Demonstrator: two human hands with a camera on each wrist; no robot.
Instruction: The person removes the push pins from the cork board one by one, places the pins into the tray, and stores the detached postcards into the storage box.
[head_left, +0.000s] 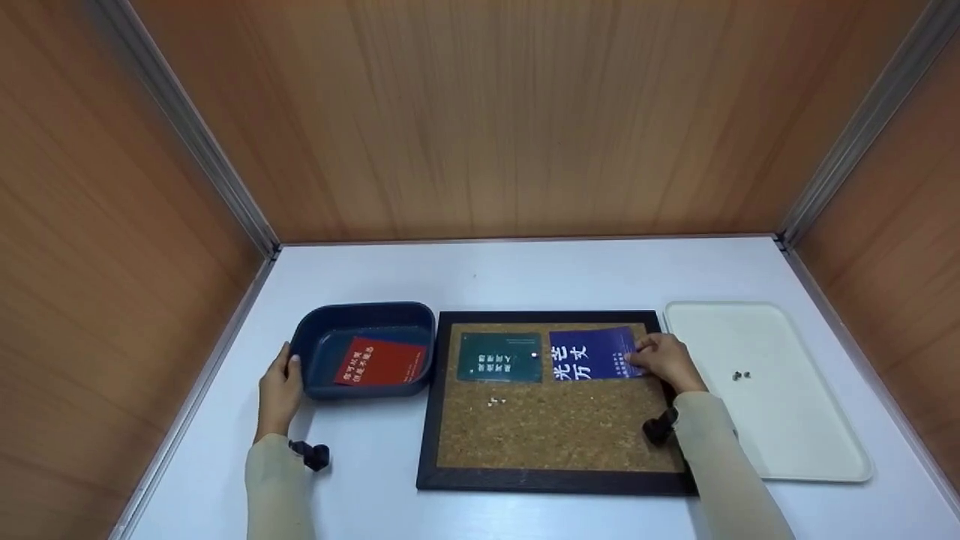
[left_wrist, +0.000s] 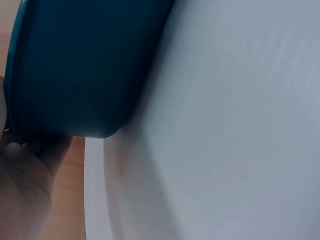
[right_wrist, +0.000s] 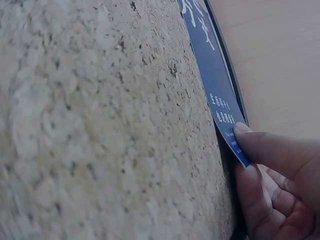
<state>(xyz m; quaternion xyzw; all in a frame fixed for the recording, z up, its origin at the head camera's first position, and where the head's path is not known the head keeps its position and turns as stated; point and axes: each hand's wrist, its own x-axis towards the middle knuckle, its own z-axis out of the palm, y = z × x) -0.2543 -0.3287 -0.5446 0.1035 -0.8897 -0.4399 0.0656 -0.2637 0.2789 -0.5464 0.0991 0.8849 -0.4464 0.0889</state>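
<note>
My right hand (head_left: 664,361) pinches the right end of a purple-blue card (head_left: 592,352) with white characters, between thumb and fingertips. The card lies along the upper right of a black-framed corkboard (head_left: 555,435), and its held corner is lifted in the right wrist view. Beside it, a green card (head_left: 487,358) lies on the cork with pins in it. My left hand (head_left: 279,390) grips the left side of a dark blue dish (head_left: 319,391), whose wall fills much of the left wrist view. Inside that dish rests a red card (head_left: 382,362).
Several small pushpins (head_left: 496,403) sit on the cork below the green card. To the right, a white tray (head_left: 795,427) holds a few small metallic pieces (head_left: 741,375). Wooden panels (head_left: 525,120) enclose the white table (head_left: 360,495) at the back and sides.
</note>
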